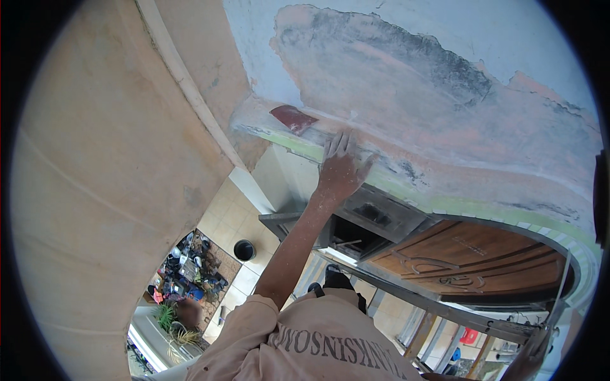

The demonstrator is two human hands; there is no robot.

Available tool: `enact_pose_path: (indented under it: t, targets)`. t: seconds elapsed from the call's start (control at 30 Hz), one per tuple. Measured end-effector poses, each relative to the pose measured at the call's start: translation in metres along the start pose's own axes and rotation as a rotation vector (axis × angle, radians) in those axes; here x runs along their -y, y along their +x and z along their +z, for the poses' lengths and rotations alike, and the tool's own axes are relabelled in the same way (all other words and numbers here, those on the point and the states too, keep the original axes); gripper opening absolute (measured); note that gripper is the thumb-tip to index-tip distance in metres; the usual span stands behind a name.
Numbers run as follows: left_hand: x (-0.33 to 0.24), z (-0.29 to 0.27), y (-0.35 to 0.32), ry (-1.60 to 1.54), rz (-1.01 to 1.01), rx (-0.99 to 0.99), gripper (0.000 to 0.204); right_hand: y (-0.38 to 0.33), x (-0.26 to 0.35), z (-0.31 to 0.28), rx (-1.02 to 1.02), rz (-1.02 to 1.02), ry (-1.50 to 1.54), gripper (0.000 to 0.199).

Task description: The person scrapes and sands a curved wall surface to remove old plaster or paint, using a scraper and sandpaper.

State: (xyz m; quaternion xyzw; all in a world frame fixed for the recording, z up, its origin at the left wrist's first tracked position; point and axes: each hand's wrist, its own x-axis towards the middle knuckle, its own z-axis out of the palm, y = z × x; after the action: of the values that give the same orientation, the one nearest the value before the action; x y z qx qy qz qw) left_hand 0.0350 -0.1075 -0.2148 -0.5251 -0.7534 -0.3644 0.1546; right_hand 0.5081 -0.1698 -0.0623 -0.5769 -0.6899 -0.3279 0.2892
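My left hand (343, 166) rests on the dusty, patchy ledge (445, 171) of the wall, its fingers spread and pointing away from me. White dust coats the fingers and forearm. Just left of the fingertips, a curved dark red sheet, like sandpaper (292, 119), lies on the ledge, apart from the hand. At the far lower right, my right hand (534, 350) is closed beside a thin grey rod (564, 279) and the end of a plank. What it grips is hard to make out in the shadow.
Below the ledge are a carved wooden door (470, 257) and a dark open window frame (356, 238). Wooden scaffold planks (419, 289) run under me. Far down on the tiled floor stand a black bucket (244, 249) and a cluttered pile (190, 267). A beige wall (108, 171) rises at left.
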Motion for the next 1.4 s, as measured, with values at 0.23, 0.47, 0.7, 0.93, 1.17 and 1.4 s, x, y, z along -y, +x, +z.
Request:
enact_pose_path:
  t: [0.23,0.47,0.7,0.93,1.17,1.4]
  targets:
    - [0.023,-0.004,-0.019,0.239,-0.125,-0.143,0.073,-0.001,-0.001,-0.001,-0.021,-0.068,-0.042,0.039]
    - [0.012,-0.01,-0.006,-0.121,0.031,-0.132,0.069,0.0,0.015,-0.009,0.191,0.26,0.001,0.039]
    - [0.015,-0.006,-0.012,-0.102,0.048,-0.156,0.057,0.003,0.013,-0.01,0.082,0.091,0.009,0.038]
    - [0.005,0.004,-0.035,-0.054,0.041,-0.273,0.058,0.003,0.016,-0.013,0.188,0.202,0.019,0.046]
    - [-0.011,-0.005,-0.027,-0.231,0.071,-0.158,0.069,-0.002,0.02,-0.013,0.119,0.212,0.059,0.052]
    - [0.005,0.004,-0.021,-0.018,0.103,0.013,0.067,-0.005,0.008,-0.005,0.068,0.132,-0.06,0.052]
